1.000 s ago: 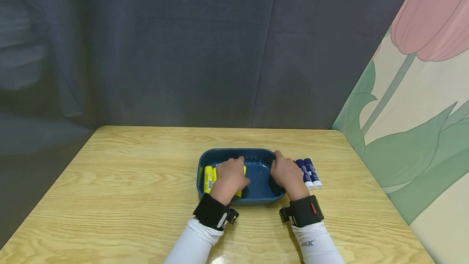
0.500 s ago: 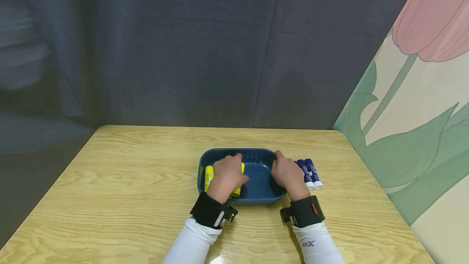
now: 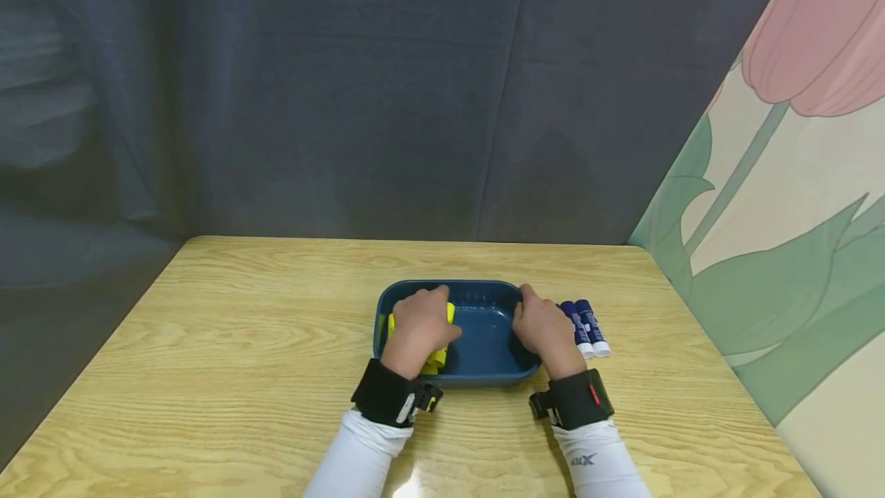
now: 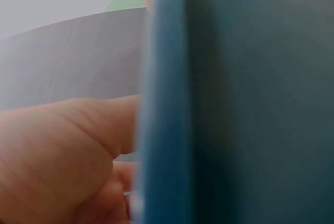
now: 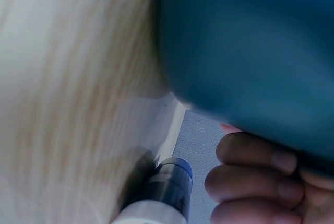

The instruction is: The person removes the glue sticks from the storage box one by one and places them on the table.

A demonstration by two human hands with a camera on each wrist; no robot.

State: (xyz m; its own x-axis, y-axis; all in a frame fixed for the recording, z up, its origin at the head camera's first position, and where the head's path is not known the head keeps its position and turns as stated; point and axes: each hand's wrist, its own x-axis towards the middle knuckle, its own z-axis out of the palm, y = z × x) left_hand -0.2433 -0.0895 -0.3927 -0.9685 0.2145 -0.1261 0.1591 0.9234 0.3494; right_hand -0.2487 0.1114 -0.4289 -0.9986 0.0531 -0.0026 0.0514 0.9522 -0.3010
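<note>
A dark blue tray stands on the table, with yellow glue sticks at its left end. Inside that end my left hand lies over the sticks and holds them, its thumb at their right side. Its fingertips are hidden under the hand. In the left wrist view the tray wall blocks the sticks from sight. My right hand grips the tray's right wall; in the right wrist view its fingers curl against the outside. Blue glue sticks with white ends lie close by on its right.
The wooden table extends around the tray. A dark grey curtain hangs behind it and along the left. At the right is a wall with a tulip picture.
My left hand has shifted a little to the left inside the tray, and the yellow glue sticks have moved left with it. The right hand keeps its grip on the tray.
</note>
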